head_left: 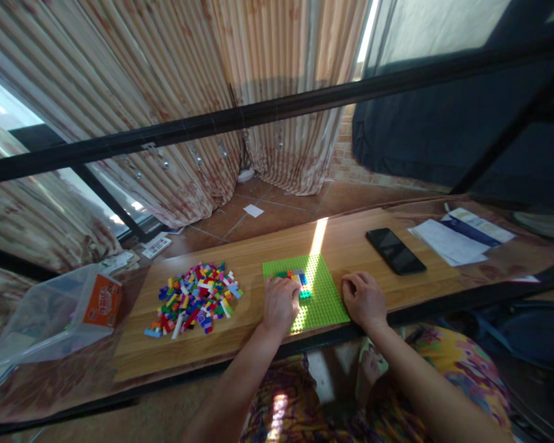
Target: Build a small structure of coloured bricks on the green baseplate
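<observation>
A lime-green studded baseplate (pixel 323 307) lies on the wooden board before me. Small coloured bricks (pixel 306 294), among them teal, blue, orange and grey ones, sit together on its upper middle part. My left hand (pixel 281 301) is over the plate's left half, with its fingers curled down against the left side of these bricks. Whatever its fingertips pinch is hidden under the hand. Just beyond the plate's right edge, my right hand (pixel 364 300) rests on the board in a loose fist, with nothing visible in it. A heap of loose mixed-colour bricks (pixel 198 295) lies to the left.
A black phone (pixel 396 250) lies on the wooden board (pixel 253 255) at right, near papers (pixel 447 240). At far left stands a clear plastic box (pixel 60 314) with an orange label. A dark metal rail (pixel 180 129) crosses beyond the table, in front of curtains (pixel 166 61).
</observation>
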### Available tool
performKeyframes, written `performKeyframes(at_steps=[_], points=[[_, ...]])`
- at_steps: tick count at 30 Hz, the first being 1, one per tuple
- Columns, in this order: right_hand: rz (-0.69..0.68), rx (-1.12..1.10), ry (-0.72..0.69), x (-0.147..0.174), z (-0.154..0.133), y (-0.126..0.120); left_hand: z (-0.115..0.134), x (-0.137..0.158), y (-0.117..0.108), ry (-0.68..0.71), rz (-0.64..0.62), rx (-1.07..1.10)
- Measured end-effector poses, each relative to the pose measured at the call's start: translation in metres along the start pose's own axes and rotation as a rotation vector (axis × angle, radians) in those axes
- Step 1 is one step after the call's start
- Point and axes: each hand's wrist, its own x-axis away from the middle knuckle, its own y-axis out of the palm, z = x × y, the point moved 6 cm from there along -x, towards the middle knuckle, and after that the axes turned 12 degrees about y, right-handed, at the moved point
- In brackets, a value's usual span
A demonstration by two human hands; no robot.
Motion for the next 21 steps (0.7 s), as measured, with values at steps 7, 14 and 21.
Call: performKeyframes(at_steps=[7,14,21], points=[[0.008,-0.003,-0.009,0.0001,0.001,0.0006,0.0024,0.0013,0.0,-0.017,0.023,0.0],[0.004,0.011,-0.004,-0.0002,0.0016,0.0007,0.0038,0.0054,0.0009,0.004,0.022,-0.024],[0.015,0.011,-0.008,-0.0001,0.0028,0.0017,0.0055,0.0095,0.0049,0.009,0.007,-0.072]])
